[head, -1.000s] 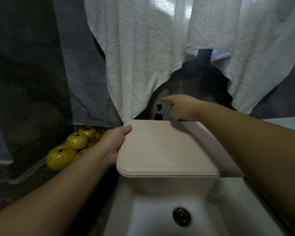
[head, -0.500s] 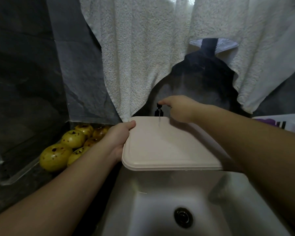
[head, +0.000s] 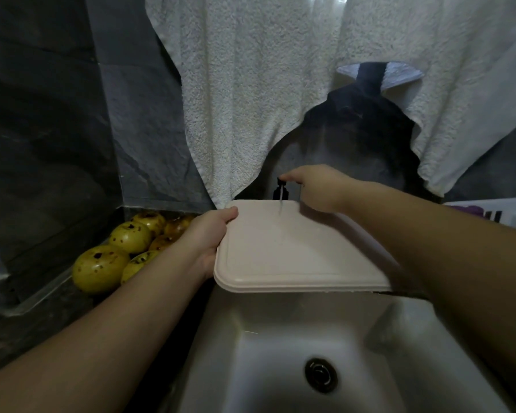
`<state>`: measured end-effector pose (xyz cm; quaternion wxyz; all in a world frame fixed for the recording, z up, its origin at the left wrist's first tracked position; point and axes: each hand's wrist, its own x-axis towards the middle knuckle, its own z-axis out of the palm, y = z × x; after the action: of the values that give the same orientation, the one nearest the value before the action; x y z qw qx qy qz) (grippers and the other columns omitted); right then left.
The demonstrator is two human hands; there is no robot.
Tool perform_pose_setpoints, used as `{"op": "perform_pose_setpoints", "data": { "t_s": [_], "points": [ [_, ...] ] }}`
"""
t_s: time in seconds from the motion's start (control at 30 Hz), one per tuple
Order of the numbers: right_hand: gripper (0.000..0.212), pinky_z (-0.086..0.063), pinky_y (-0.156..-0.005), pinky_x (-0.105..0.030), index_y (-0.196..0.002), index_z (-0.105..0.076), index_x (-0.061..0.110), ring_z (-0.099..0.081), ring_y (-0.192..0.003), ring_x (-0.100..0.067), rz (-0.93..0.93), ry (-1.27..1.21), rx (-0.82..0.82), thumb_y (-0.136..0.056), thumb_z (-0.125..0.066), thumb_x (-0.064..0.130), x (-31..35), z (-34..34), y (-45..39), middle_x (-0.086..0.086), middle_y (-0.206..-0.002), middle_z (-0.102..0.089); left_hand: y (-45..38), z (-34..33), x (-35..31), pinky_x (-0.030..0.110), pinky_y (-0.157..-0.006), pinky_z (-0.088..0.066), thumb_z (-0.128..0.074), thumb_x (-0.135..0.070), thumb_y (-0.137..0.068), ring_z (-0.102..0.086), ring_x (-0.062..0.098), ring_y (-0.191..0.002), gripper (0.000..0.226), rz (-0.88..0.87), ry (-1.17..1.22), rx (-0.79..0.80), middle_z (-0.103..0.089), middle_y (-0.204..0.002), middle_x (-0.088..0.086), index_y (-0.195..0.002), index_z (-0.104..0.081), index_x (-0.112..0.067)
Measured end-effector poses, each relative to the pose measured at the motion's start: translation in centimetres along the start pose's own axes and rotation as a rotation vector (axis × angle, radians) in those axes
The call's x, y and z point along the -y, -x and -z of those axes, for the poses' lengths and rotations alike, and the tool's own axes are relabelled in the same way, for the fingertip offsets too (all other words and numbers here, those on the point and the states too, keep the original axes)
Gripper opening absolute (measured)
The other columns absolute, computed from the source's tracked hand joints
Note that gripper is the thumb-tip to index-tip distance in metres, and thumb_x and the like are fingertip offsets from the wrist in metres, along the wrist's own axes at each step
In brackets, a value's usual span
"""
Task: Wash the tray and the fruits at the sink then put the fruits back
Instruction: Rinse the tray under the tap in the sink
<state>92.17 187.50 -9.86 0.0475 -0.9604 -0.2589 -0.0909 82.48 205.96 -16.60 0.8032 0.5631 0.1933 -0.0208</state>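
Water [head: 280, 204] now running onto tray [head: 295, 251], left hand [head: 207, 236] gripping its edge, right hand [head: 313, 186] pinching tap [head: 280, 189]; rinsing starting, scrubbing next.

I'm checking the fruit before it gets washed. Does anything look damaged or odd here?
Yes: the yellow fruits piled on the counter left of the sink carry dark brown spots and blotches, like bruising or rot. The tray under the tap looks intact.
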Motion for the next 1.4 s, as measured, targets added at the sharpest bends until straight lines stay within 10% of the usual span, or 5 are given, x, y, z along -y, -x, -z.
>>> {"op": "perform_pose_setpoints", "data": {
  "t_s": [0.3,0.43,0.73,1.23,1.4],
  "points": [
    [0.065,-0.03,-0.108,-0.022,-0.156,-0.039,0.016,-0.039,-0.145,-0.028,-0.064,-0.108,0.002,-0.094,-0.044,-0.001,1.1,1.1,1.4,-0.011,-0.159,-0.041,1.7,0.4,0.3,0.041,-0.065,-0.054,-0.051,-0.028,-0.109,-0.07,0.032,-0.071,0.036,-0.017,-0.025,-0.025,-0.075,-0.084,0.018,-0.122,-0.066,0.001],
    [0.02,-0.036,-0.096,-0.033,-0.115,-0.055,0.004,-0.051,-0.128,-0.037,-0.034,-0.17,-0.04,-0.102,-0.044,0.014,4.0,-0.4,4.3,-0.021,-0.137,-0.056,3.1,0.6,0.9,0.041,-0.061,-0.053,-0.048,-0.031,-0.11,-0.072,0.029,-0.063,0.04,-0.028,0.004,-0.04,-0.078,-0.086,0.015,-0.13,-0.063,0.0],
    [0.078,-0.001,-0.124,-0.054,-0.164,-0.008,0.024,0.002,-0.157,-0.026,0.096,-0.046,0.155,-0.1,-0.017,0.068,12.1,-4.7,12.6,-0.004,-0.172,0.0,7.7,3.1,2.9,0.046,-0.076,-0.053,-0.046,-0.036,-0.11,-0.07,0.036,-0.095,0.044,-0.049,0.061,-0.022,-0.074,-0.113,0.02,-0.133,-0.065,-0.004],
    [0.078,0.012,-0.122,-0.055,-0.163,0.005,0.029,0.017,-0.156,-0.027,0.014,-0.022,0.146,-0.098,-0.011,0.07,11.0,-8.5,21.2,0.002,-0.17,0.016,12.1,3.7,8.7,0.038,-0.056,-0.059,-0.055,-0.033,-0.108,-0.075,0.029,-0.074,0.036,0.007,-0.045,-0.114,-0.079,-0.092,0.014,-0.126,-0.067,-0.004],
    [0.075,0.006,-0.124,-0.056,-0.164,0.003,0.021,0.013,-0.157,-0.031,-0.325,-0.047,0.134,-0.103,-0.011,0.062,7.5,-7.9,21.3,-0.005,-0.171,0.014,11.9,2.7,9.5,0.042,-0.049,-0.059,-0.057,-0.031,-0.107,-0.077,0.031,-0.067,0.036,0.031,-0.07,-0.102,-0.079,-0.086,0.016,-0.126,-0.064,-0.001]
  ]
}}
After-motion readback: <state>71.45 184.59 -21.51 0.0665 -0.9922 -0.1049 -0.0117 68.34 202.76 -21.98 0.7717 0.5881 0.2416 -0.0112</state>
